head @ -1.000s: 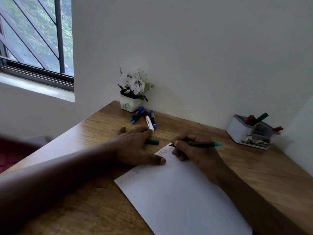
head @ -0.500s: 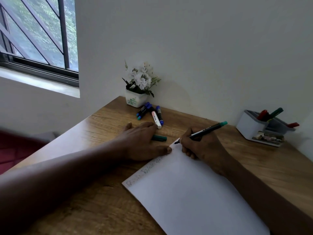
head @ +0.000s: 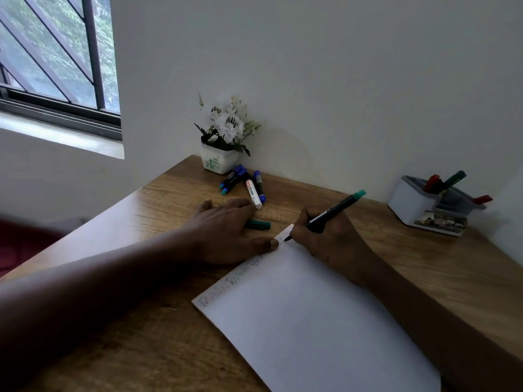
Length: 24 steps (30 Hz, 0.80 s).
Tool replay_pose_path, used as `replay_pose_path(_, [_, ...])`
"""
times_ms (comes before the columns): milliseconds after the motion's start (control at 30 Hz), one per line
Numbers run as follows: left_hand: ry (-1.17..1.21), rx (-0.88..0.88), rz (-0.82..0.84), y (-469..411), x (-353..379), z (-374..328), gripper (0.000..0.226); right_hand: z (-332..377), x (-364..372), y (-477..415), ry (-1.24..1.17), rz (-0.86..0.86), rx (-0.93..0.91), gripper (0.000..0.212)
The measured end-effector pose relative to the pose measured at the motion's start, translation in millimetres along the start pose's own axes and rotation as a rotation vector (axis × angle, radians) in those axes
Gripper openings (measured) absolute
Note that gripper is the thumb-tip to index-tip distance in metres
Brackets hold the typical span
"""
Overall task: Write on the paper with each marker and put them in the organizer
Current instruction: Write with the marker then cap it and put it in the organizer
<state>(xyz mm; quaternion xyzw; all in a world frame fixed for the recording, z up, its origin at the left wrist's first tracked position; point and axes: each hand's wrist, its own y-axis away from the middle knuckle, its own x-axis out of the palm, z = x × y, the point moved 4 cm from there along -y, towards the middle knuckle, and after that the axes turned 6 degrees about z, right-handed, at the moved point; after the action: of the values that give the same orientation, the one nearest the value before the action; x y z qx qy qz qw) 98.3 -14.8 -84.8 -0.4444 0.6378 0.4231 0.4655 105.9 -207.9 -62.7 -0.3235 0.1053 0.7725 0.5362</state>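
A white sheet of paper (head: pixel 305 315) lies on the wooden desk (head: pixel 441 267), with coloured writing along its left edge. My right hand (head: pixel 328 239) grips a black marker with a teal end (head: pixel 336 207), its tip touching the paper's far corner. My left hand (head: pixel 226 233) rests flat on the desk, fingers apart, thumb pressing the paper's edge. A green cap (head: pixel 259 224) lies just beyond my left fingers. Several markers (head: pixel 246 185) lie in a loose group by the flower pot. The white organizer (head: pixel 410 202) at the far right holds red and green markers.
A small white pot of white flowers (head: pixel 223 137) stands against the wall behind the loose markers. A window with bars (head: pixel 56 58) is at the upper left. The desk's left edge runs diagonally, with a dark red object (head: pixel 19 241) below it.
The marker in my right hand has tilted up from nearly level to steep, and its tip has come down onto the paper's corner. The view has shifted slightly.
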Motion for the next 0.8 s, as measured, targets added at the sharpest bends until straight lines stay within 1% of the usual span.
replay_pose_path(167, [-0.005,0.012,-0.005,0.5,-0.1,1.0,0.096,-0.7,3.0,0.7,-0.028,0.038,0.007,0.014])
replay_pose_path(300, [-0.014,0.008,-0.005,0.2,-0.7,0.0,0.096,-0.6,0.7,0.7,-0.007,-0.003,0.012,0.018])
replay_pose_path(400, [-0.014,0.007,-0.002,1.4,-1.3,-1.1,0.095,-3.2,-0.2,1.0,-0.034,-0.003,0.029,0.019])
replay_pose_path(500, [-0.017,0.007,0.001,3.1,-2.1,-1.9,0.094,-2.0,1.3,0.9,-0.008,0.006,0.01,0.017])
replay_pose_path(633, [-0.015,0.0,0.001,3.8,-3.4,-3.3,0.094,-4.6,-1.3,2.8,-0.056,-0.068,-0.014,0.024])
replay_pose_path(700, [-0.013,0.001,0.004,4.2,-3.6,-3.2,0.093,-6.9,-1.2,3.3,-0.094,-0.071,-0.007,0.028])
replay_pose_path(800, [-0.013,0.003,0.003,4.6,-3.8,-3.2,0.09,-6.5,-1.1,2.6,-0.116,-0.055,-0.004,0.028])
